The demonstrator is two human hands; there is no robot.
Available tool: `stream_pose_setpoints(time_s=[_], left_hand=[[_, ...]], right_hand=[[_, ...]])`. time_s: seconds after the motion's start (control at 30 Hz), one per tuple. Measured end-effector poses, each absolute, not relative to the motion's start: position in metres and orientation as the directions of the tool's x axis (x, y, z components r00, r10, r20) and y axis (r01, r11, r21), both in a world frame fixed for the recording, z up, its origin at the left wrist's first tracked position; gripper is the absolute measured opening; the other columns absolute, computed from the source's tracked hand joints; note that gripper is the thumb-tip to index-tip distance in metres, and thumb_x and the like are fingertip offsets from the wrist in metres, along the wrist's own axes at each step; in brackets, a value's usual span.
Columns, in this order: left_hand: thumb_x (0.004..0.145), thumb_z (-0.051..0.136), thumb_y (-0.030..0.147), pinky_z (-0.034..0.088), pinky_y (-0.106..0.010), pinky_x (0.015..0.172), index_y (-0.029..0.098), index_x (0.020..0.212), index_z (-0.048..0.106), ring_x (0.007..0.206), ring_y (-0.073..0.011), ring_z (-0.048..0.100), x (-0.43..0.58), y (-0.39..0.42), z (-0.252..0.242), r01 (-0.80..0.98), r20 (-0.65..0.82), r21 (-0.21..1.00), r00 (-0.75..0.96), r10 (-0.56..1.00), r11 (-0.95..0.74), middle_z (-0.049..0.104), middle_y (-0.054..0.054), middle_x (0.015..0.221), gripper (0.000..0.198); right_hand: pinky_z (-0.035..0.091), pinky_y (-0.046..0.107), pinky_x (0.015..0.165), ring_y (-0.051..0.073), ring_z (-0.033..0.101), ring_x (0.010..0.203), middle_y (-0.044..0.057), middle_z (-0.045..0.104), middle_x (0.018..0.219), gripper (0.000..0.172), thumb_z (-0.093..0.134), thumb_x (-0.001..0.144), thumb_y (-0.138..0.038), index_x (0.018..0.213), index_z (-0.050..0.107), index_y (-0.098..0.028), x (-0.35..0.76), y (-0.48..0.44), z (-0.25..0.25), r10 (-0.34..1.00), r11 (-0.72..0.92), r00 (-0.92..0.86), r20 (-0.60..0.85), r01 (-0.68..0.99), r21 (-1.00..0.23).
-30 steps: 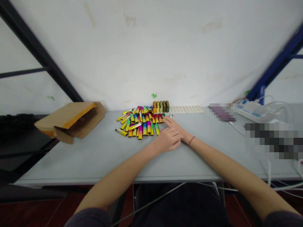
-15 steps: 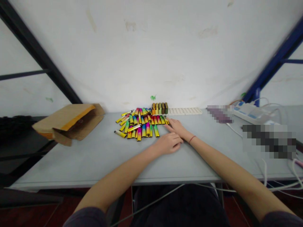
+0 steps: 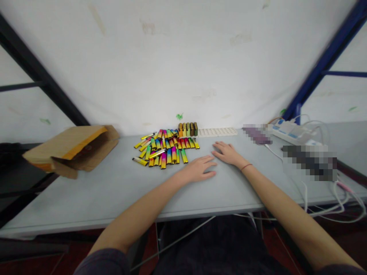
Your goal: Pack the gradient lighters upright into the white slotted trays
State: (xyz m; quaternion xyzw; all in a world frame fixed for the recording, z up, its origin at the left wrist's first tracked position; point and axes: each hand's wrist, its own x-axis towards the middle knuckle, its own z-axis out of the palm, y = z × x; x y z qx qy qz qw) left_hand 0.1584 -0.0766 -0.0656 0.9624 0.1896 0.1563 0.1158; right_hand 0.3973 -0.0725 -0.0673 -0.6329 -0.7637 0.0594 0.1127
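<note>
My left hand (image 3: pixel 200 169) lies on the table with its fingers spread and nothing in it. To its upper right, my right hand (image 3: pixel 228 154) rests on the surface, also open and holding nothing. Left of both hands is a loose pile of shiny rainbow-coloured lighters (image 3: pixel 163 158), several of them lined up in a row at the pile's right end. Behind the pile, several lighters stand upright in a tight block (image 3: pixel 188 130) at the left end of a white tray with holes (image 3: pixel 219 132). The right hand is nearer this tray; the left is close to the pile's front right.
An open brown cardboard box (image 3: pixel 71 147) lies on its side at the left. At the right are a white power strip (image 3: pixel 289 130) with plugs, a purple pixelated item (image 3: pixel 258 135), a dark pixelated item (image 3: pixel 311 162) and white cables (image 3: pixel 305 191). A wall stands behind the table.
My hands have come apart: the right hand has slid right, away from the row of lighters, and the left hand's fingers have spread. The whole view has shifted slightly. The lighters lie as before.
</note>
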Motion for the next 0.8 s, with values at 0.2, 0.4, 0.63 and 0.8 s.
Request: stream_pose_setpoints(time_s=[0.2, 0.4, 0.63, 0.8], left_hand=[[0.102, 0.060, 0.038, 0.040, -0.044, 0.126, 0.019, 0.138, 0.068, 0.150, -0.0252, 0.050, 0.159, -0.077, -0.064, 0.332, 0.235, 0.286, 0.885, 0.402, -0.899, 0.055, -0.016, 0.157, 0.041], [0.102, 0.061, 0.038, 0.041, -0.042, 0.125, 0.018, 0.137, 0.069, 0.148, -0.0251, 0.052, 0.158, -0.077, -0.064, 0.334, 0.247, 0.279, 0.881, 0.403, -0.900, 0.057, -0.017, 0.156, 0.041], [0.103, 0.058, 0.041, 0.039, -0.043, 0.125, 0.017, 0.139, 0.067, 0.150, -0.0251, 0.050, 0.158, -0.077, -0.063, 0.343, 0.219, 0.282, 0.886, 0.408, -0.896, 0.055, -0.017, 0.158, 0.044], [0.103, 0.058, 0.042, 0.040, -0.044, 0.125, 0.019, 0.139, 0.067, 0.150, -0.0256, 0.050, 0.159, -0.076, -0.065, 0.354, 0.210, 0.277, 0.885, 0.416, -0.893, 0.055, -0.015, 0.158, 0.044]], right_hand=[[0.028, 0.069, 0.122, 0.036, 0.035, 0.157, 0.020, 0.041, 0.168, 0.057, 0.044, 0.107, -0.047, 0.156, 0.052, -0.019, 0.400, -0.072, -0.070, 0.977, 0.209, -0.191, 0.094, 0.944, -0.254], [0.028, 0.068, 0.122, 0.035, 0.035, 0.157, 0.018, 0.041, 0.168, 0.057, 0.044, 0.107, -0.049, 0.156, 0.052, -0.022, 0.402, -0.070, -0.074, 0.976, 0.213, -0.194, 0.101, 0.947, -0.242], [0.028, 0.067, 0.123, 0.034, 0.035, 0.158, 0.019, 0.041, 0.168, 0.058, 0.044, 0.108, -0.050, 0.157, 0.051, -0.021, 0.401, -0.071, -0.072, 0.978, 0.207, -0.191, 0.089, 0.947, -0.246], [0.031, 0.065, 0.122, 0.036, 0.041, 0.154, 0.018, 0.047, 0.165, 0.057, 0.049, 0.104, -0.048, 0.153, 0.055, -0.019, 0.402, -0.067, -0.078, 0.976, 0.202, -0.167, 0.139, 0.935, -0.292]])
